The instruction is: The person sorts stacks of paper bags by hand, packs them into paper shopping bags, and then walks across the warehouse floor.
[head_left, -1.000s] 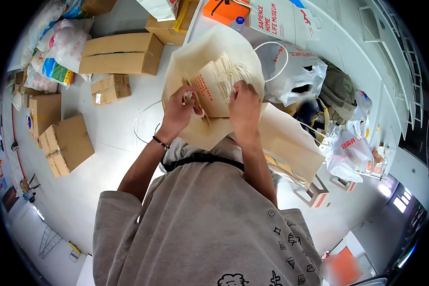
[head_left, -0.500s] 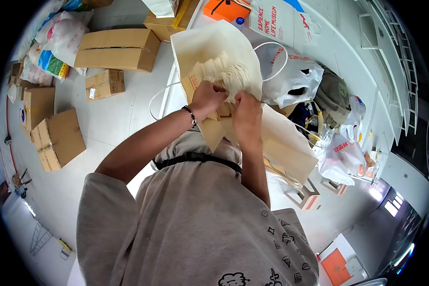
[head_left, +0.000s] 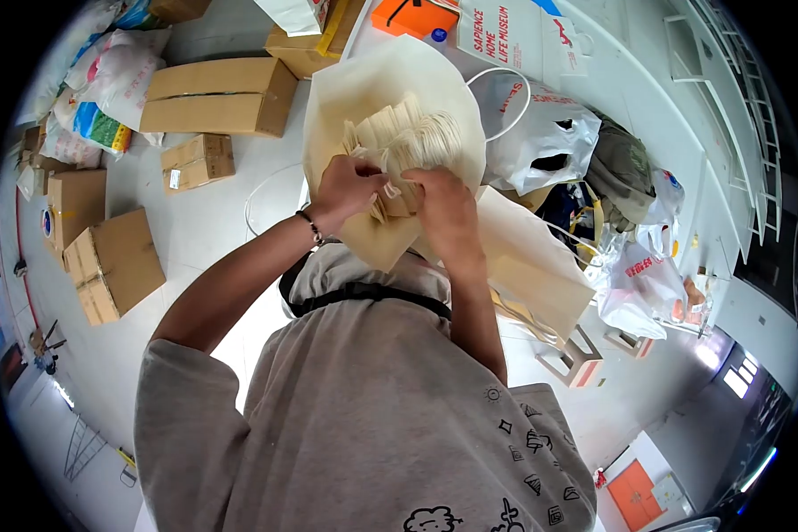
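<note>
Above pale floor [head_left: 208,230], a cream paper bag [head_left: 386,80] gapes open.

The paper bag [head_left: 337,102] is plain cream inside, the bundle of cords [head_left: 434,140] off-white. Black line drawings pattern the grey-brown shirt [head_left: 346,408]. A black band crosses the orange box [head_left: 426,18]; the bottle cap [head_left: 439,35] is blue, the long carton [head_left: 204,97] brown.

Bright room light — window [head_left: 735,383] glowing white, fisheye edges curving into black.
</note>
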The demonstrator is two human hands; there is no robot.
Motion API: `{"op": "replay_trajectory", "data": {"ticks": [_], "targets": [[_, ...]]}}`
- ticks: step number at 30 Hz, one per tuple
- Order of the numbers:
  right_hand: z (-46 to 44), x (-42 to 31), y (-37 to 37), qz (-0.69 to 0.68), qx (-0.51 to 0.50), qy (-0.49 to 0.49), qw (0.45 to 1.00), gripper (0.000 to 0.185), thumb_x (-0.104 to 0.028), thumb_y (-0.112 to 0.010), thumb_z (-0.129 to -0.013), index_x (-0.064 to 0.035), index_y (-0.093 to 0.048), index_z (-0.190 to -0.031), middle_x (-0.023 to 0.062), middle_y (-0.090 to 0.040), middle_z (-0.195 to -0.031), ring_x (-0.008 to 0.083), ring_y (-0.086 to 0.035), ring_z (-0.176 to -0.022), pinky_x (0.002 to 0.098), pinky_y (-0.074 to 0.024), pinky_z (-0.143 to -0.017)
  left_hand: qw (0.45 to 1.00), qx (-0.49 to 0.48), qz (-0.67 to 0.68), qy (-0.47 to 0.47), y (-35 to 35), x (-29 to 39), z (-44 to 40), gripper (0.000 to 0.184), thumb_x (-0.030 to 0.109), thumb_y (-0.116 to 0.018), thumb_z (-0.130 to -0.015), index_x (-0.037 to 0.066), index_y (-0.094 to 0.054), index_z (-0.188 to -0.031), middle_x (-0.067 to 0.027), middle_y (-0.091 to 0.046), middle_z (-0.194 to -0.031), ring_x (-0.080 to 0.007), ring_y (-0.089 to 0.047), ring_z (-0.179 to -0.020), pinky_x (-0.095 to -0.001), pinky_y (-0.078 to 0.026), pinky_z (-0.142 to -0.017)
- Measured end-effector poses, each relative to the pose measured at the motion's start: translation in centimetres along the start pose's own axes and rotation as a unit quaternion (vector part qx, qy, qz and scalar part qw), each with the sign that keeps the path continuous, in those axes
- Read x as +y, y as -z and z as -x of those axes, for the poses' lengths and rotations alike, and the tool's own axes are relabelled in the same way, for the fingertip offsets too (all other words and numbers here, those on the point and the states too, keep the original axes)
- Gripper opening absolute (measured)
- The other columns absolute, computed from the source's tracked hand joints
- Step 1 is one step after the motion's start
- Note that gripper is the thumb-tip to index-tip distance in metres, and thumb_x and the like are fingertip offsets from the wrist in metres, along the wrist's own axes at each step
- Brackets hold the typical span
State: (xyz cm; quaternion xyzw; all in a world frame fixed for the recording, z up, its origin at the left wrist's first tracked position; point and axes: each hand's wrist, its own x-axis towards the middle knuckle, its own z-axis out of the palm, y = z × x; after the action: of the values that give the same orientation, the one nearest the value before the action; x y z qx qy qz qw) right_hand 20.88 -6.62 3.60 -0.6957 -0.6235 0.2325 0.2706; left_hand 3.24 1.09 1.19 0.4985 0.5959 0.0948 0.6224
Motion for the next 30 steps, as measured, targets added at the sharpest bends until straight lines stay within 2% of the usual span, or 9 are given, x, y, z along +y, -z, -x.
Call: {"op": "replay_trajectory", "data": {"ticks": [5,8,11,14,16,19,23,29,30], "targets": [[-0.5,-1.2,0.4,0.053,-0.116,0.006,0.992,0.027,-0.005,-0.056,-0.093,-0.0160,-0.076,-0.107,0.0196,-0.068,-0.099,0.0375,-0.069,-0.093,0.0475,-0.0546,-0.082,0.999,-0.013,0.003,-0.042,1.3,-1.2,1.1,0.029,0.019,-0.074,-0.091,-0.008,-0.075,-0.104,-0.0099,-0.074,-0.087,-0.0127,-0.065,-0.078,-0.0307,-0.051,-0.072],[-0.6,-1.1,-0.6,0.053,-0.124,0.033,0.990,0.021,-0.006,-0.057,-0.093,-0.0103,-0.076,-0.102,0.0196,-0.070,-0.094,0.0383,-0.071,-0.090,0.0478,-0.0567,-0.079,0.999,-0.017,0.000,-0.051,2.0,-2.0,1.9,0.031,0.021,-0.074,-0.091,-0.008,-0.074,-0.102,-0.0088,-0.074,-0.086,-0.0122,-0.064,-0.078,-0.0321,-0.051,-0.071],[-1.1,-1.2,-0.7,0.180,-0.198,-0.046,0.962,0.024,-0.008,-0.066,-0.090,-0.0090,-0.073,-0.113,0.0174,-0.072,-0.103,0.0379,-0.070,-0.098,0.0477,-0.0552,-0.087,0.995,0.028,-0.070,-0.066,3.1,-2.3,3.1,0.026,0.019,-0.074,-0.089,-0.006,-0.073,-0.092,-0.0147,-0.074,-0.081,-0.0213,-0.069,-0.074,-0.0358,-0.052,-0.070],[-1.1,-0.2,-1.0,0.187,-0.172,-0.082,0.964,0.020,-0.009,-0.065,-0.092,-0.0070,-0.071,-0.111,0.0186,-0.072,-0.100,0.0386,-0.070,-0.097,0.0486,-0.0554,-0.088,0.978,0.058,-0.193,-0.046,4.0,-2.7,3.8,0.026,0.020,-0.072,-0.090,-0.005,-0.069,-0.089,-0.0208,-0.071,-0.084,-0.0333,-0.071,-0.078,-0.0414,-0.052,-0.072],[-1.3,-0.1,-0.9,0.170,-0.167,-0.089,0.967,0.018,-0.010,-0.066,-0.092,-0.0064,-0.071,-0.109,0.0189,-0.073,-0.099,0.0387,-0.070,-0.096,0.0490,-0.0552,-0.087,0.960,0.120,-0.226,-0.109,3.8,-5.1,3.0,0.021,0.013,-0.066,-0.092,-0.002,-0.063,-0.105,-0.0249,-0.070,-0.087,-0.0439,-0.069,-0.085,-0.0489,-0.053,-0.075],[-1.6,-0.4,-0.6,0.132,-0.130,-0.097,0.978,0.015,-0.009,-0.067,-0.092,-0.0055,-0.068,-0.106,0.0190,-0.072,-0.099,0.0389,-0.070,-0.096,0.0498,-0.0547,-0.085,0.948,0.167,-0.203,-0.179,2.6,-5.4,2.9,0.035,0.005,-0.058,-0.092,0.003,-0.053,-0.127,-0.0265,-0.070,-0.093,-0.0470,-0.068,-0.091,-0.0540,-0.053,-0.081],[-1.6,0.0,-1.2,0.087,-0.030,-0.069,0.993,0.014,-0.009,-0.069,-0.091,-0.0054,-0.063,-0.103,0.0180,-0.071,-0.098,0.0393,-0.069,-0.094,0.0503,-0.0537,-0.082,0.958,0.157,-0.223,-0.088,1.5,-1.4,4.8,0.049,-0.001,-0.054,-0.091,0.008,-0.044,-0.138,-0.0268,-0.070,-0.098,-0.0479,-0.068,-0.093,-0.0565,-0.053,-0.084],[-2.4,-0.6,-1.5,0.146,-0.027,-0.087,0.985,0.018,-0.011,-0.073,-0.089,-0.0051,-0.063,-0.102,0.0168,-0.070,-0.098,0.0390,-0.069,-0.093,0.0495,-0.0539,-0.082,0.961,0.139,-0.139,-0.197,0.9,-4.2,2.8,0.027,-0.003,-0.055,-0.089,0.000,-0.065,-0.114,-0.0225,-0.071,-0.091,-0.0405,-0.071,-0.087,-0.0477,-0.055,-0.079],[-2.6,-0.6,-1.6,0.148,-0.029,-0.084,0.985,0.018,-0.011,-0.073,-0.089,-0.0051,-0.063,-0.102,0.0168,-0.070,-0.098,0.0390,-0.069,-0.093,0.0495,-0.0539,-0.082,0.977,0.107,-0.070,-0.173,0.7,-4.4,2.5,0.023,-0.002,-0.054,-0.090,-0.002,-0.068,-0.108,-0.0175,-0.071,-0.086,-0.0313,-0.068,-0.078,-0.0428,-0.054,-0.075]]}}
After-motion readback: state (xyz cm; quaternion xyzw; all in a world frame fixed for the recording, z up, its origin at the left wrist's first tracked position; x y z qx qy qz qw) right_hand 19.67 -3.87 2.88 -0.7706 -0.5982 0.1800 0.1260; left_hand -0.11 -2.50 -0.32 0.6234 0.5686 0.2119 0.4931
